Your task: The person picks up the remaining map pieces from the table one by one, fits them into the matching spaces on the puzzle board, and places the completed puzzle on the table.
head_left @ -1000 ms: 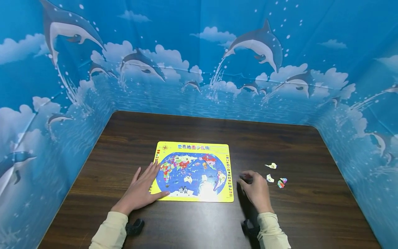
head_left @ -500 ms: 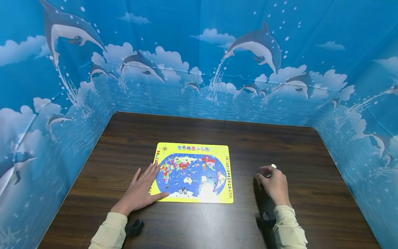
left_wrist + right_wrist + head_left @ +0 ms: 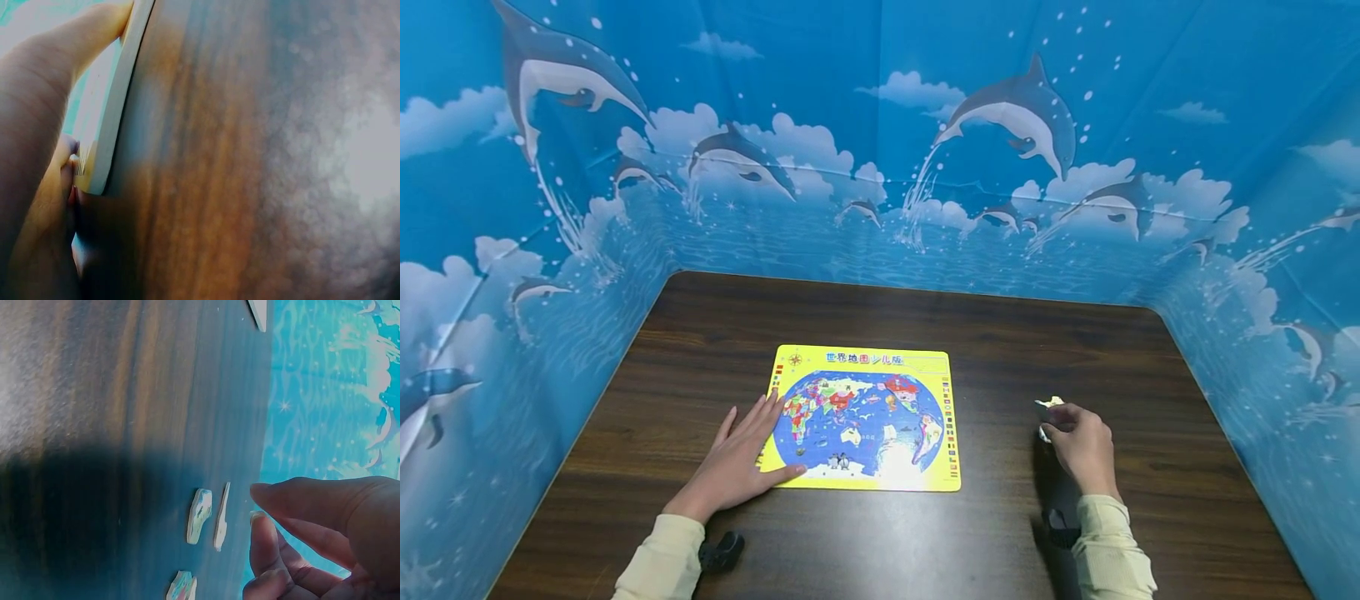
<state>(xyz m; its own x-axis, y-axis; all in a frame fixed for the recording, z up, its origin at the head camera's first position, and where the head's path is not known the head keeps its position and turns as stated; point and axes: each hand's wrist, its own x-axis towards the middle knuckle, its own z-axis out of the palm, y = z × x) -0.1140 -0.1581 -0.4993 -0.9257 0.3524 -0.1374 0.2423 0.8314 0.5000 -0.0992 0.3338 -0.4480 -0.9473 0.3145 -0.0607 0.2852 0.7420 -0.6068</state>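
A yellow-bordered world map puzzle board [image 3: 880, 479] lies on the dark wooden table. My left hand [image 3: 737, 462] rests spread on its left side, the thumb along the lower edge; the left wrist view shows the board's edge [image 3: 115, 125] beside that hand. To the right of the board, my right hand [image 3: 1084, 446] hovers over small loose puzzle pieces. Its thumb and index finger are bent towards each other with a gap and nothing between them. Below the fingertips lie a pale thin piece [image 3: 222, 519], a whitish piece [image 3: 200, 515] and a colourful piece [image 3: 180, 586], the last hidden in the head view.
The brown table [image 3: 880, 542] reaches back to a blue curtain [image 3: 820, 217] printed with dolphins, which surrounds its far and side edges. Glare lies on the board's lower right part. A black wrist strap [image 3: 722, 552] sits below my left hand.
My right hand has moved right, from beside the board to over the loose pieces, covering the colourful one in the head view. The left hand and the board stay put.
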